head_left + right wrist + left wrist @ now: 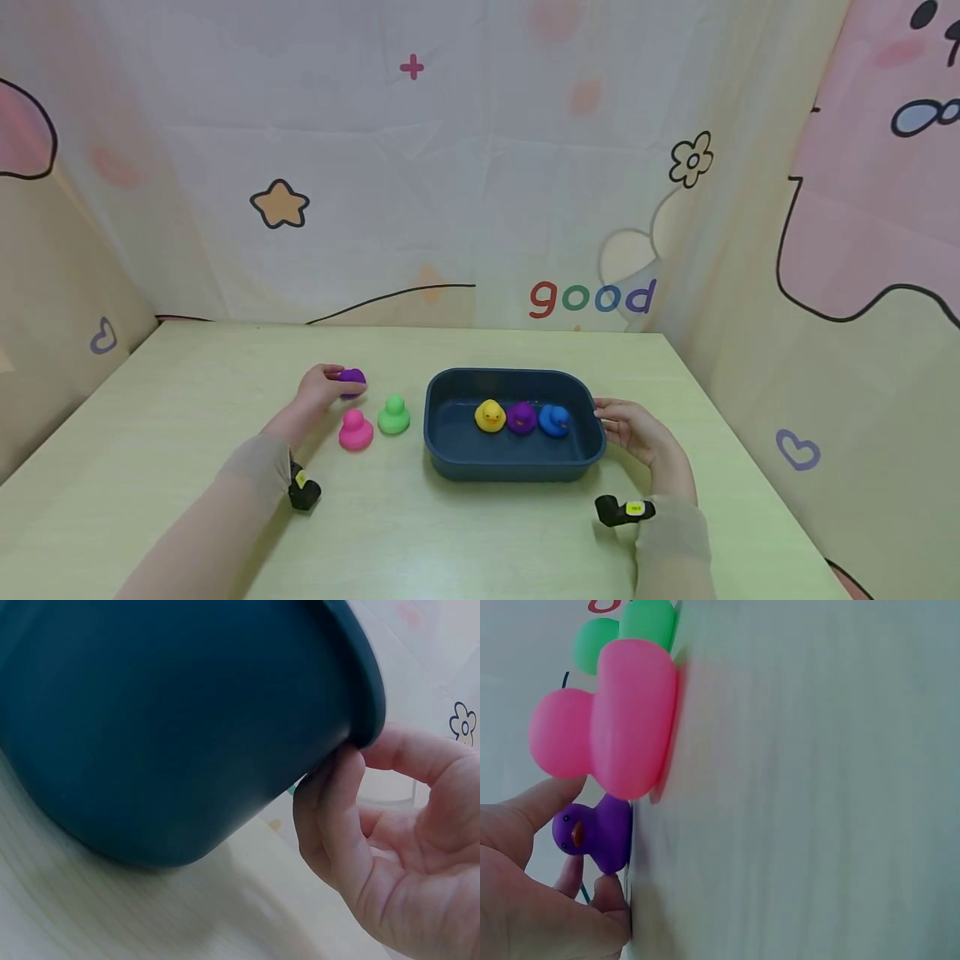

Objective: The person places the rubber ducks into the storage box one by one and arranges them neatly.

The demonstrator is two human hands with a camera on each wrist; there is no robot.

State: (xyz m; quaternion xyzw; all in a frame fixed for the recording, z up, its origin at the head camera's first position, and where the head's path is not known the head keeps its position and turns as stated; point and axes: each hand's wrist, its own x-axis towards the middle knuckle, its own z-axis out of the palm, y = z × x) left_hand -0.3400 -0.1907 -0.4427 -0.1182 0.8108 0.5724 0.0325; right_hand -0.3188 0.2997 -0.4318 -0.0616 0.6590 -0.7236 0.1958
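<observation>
Purple duck: Small and orange-beaked, it sits between nine and ten o'clock from the tray's centre, ringed by the curled thumb and fingers of the left hand (318, 389); whether the purple duck (611, 836) is off the table (375, 533) cannot be told.
Duck's handling: Likely light, hollow and soft-skinned, hard to break; its smooth, rounded sides could squirt sideways under a hard squeeze.
Duck's best hold: The wide body, low down, thumb on one flank and fingers on the other; the round head looks the poorer choice.
Bystanders: A pink duck (356, 432) stands at six o'clock from the held duck, a green duck (393, 417) at about four, both near enough to be brushed.
Dark blue tray: The dark blue tray (510, 471) rests on the table with a row inside: a yellow duck (491, 417) towards nine o'clock, a second purple duck (522, 418) mid-row, a blue duck (555, 421) towards three.
Tray's end: At three o'clock, well apart from its partner, the right hand (637, 429) bends its fingers against the rim; how firmly cannot be told.
Tray's handling: Probably stiff, light plastic that slides if nudged; the out-turned rim (367, 697) offers the surest purchase.
</observation>
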